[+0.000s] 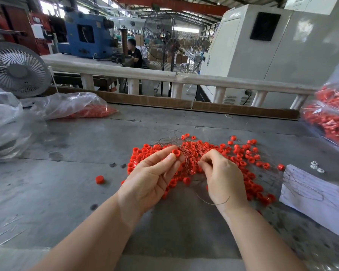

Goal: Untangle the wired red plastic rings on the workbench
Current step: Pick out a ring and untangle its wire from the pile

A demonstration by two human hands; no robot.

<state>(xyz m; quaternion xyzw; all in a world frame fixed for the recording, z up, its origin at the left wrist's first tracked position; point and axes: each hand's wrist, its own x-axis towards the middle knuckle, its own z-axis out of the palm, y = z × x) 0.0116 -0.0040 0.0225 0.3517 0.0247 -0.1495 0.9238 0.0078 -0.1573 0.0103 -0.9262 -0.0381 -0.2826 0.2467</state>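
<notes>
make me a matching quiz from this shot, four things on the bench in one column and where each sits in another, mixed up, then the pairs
Things:
1. left hand
2. white paper sheet
3. desk fan
4. lone red ring

Places:
A. far left edge of the workbench
B. bare bench, left of the ring pile
C. right of the pile, wires lying on it
D. over the pile, pinching one red ring

Pairs: 1-D, 2-C, 3-A, 4-B

head-height, forward-down, close over workbench (pixel 67 192)
</notes>
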